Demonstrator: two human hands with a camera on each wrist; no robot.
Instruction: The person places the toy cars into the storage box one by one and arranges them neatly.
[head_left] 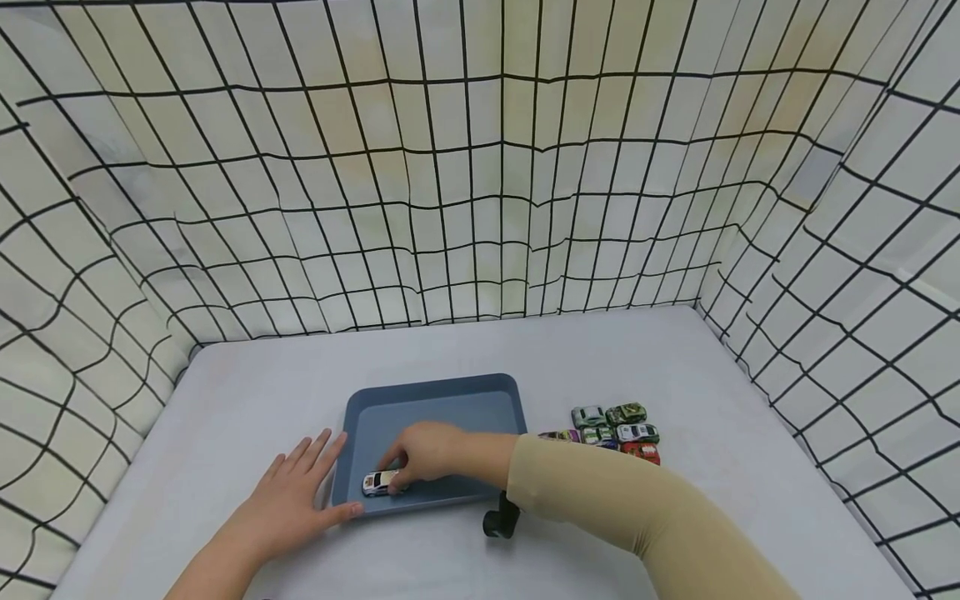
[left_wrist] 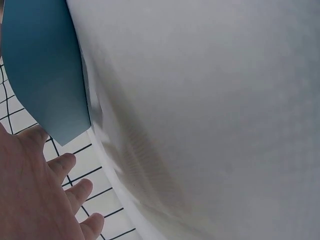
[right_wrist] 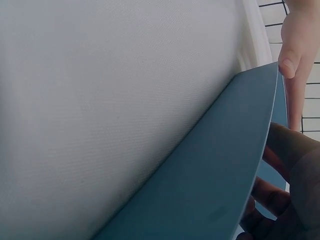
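A white toy car lies in the front left corner of a blue-grey tray. My right hand reaches into the tray and pinches the car's right end between thumb and fingers. Beside the tray's left edge, my left hand has its fingers spread straight, the thumb touching the front left corner. In the left wrist view, the left fingers extend near the tray wall. The right wrist view shows the tray's outer side hiding the car, with the right hand behind the rim.
Several small toy cars stand grouped to the right of the tray, partly behind the right forearm. A black wrist device hangs under the right sleeve. Black wire grid walls with white backing enclose the white table.
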